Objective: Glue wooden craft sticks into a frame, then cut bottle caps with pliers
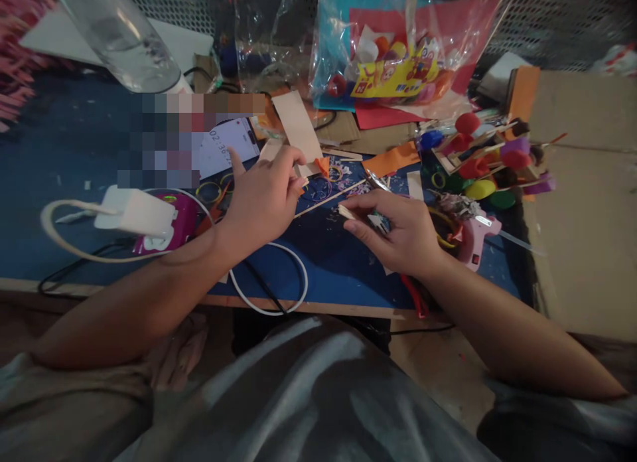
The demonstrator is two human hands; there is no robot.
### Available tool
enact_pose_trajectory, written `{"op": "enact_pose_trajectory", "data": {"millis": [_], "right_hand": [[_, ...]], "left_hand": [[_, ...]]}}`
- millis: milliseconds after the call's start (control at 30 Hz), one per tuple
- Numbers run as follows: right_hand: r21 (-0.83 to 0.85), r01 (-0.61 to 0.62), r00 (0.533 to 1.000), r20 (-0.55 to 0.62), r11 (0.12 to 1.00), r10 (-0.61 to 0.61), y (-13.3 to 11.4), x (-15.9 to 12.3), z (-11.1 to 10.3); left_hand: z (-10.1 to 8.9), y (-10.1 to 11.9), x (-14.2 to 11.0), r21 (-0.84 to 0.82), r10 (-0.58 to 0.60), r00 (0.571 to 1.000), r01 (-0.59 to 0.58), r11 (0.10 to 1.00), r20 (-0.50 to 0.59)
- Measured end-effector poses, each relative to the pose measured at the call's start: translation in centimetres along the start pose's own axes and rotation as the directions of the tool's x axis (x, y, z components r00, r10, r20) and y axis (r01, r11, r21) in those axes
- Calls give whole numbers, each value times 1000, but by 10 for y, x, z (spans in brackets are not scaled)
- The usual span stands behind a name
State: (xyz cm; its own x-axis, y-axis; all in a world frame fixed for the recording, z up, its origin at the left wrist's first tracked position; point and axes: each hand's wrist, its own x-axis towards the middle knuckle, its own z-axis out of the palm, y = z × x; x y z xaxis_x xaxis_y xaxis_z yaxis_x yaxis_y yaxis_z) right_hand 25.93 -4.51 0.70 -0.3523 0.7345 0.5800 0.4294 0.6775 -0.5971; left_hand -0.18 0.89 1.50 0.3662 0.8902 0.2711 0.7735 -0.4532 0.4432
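Observation:
My left hand (266, 193) is over the middle of the blue table, its thumb and forefinger closed in a pinch. A small pale and orange bit shows at those fingertips, too small to name. Facing it, my right hand (401, 226) has thumb and fingers closed around short wooden sticks (346, 212), whose pale ends poke out to the left. Between the hands a long thin wooden stick (331, 198) lies slanted on the table. Beyond my left hand are a cream card strip (297, 127) and a phone (231, 147) with a timer showing.
Right of my right hand are a pink glue gun (475, 243) and a pile of coloured foam pieces on sticks (478, 163). Cardboard (587, 203) borders the right side. A white charger (137, 213) with looped cables sits left, near a clear bottle (129, 44). A plastic bag (398, 57) lies behind.

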Motion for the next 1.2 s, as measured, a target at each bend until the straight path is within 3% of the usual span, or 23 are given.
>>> {"op": "enact_pose_trajectory", "data": {"millis": [433,767,967,1200], "right_hand": [[13,14,1000,2,1000,-14,2,0,0],[19,16,1000,10,1000,-16,5,-2,-1],[32,35,999,-6,999,-35,7,-2,0],[46,21,999,-46,999,-19,9,0,-1]], "left_hand": [[0,2,9,14,-48,999,48,999,-18],[-6,4,14,115,-98,995,99,988,-13],[-4,7,10,127,-23,998,30,991,-64],[-16,35,1,108,163,984,-169,980,68]]}}
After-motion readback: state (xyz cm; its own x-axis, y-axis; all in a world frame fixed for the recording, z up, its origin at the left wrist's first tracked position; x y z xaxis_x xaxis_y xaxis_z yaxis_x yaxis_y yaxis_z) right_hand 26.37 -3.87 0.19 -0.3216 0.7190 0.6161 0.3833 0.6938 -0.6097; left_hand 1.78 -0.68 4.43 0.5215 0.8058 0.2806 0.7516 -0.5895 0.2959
